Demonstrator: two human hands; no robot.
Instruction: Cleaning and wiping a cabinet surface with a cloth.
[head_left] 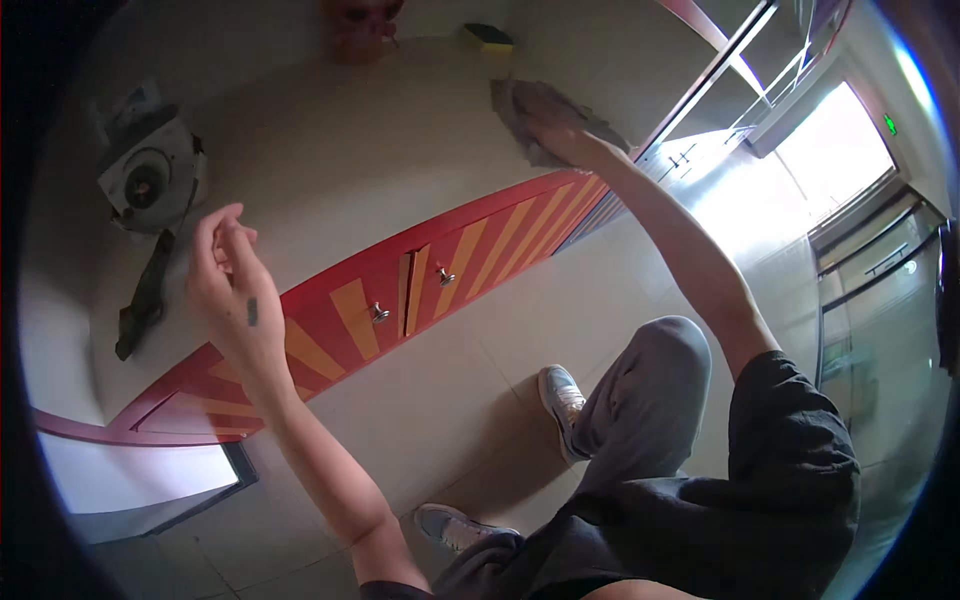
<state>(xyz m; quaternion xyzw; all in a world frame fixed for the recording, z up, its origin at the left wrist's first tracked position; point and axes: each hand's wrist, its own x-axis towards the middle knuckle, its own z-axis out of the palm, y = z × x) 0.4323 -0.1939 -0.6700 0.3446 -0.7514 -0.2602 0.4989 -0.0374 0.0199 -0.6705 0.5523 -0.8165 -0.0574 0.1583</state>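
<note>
At the far right part of the counter, my right hand (548, 125) presses down on a crumpled grey cloth (509, 112). The cloth spreads out beyond both sides of my hand and lies against the beige countertop (400, 140). My left hand (232, 270) is raised near the counter's front edge, its fingers loosely curled in, with no object showing in them. A dark mark shows on the back of that hand. Beyond it on the counter lies a dark, long, flat item (147, 297), too dim to name.
A white boxy device with a round opening (148, 183) stands at the left. At the back are a yellow-and-black sponge (488, 38) and a blurred reddish object (362, 25). Red-and-orange striped cabinet doors with knobs (379, 313) face me. A glass panel with a metal edge (705, 75) rises at right.
</note>
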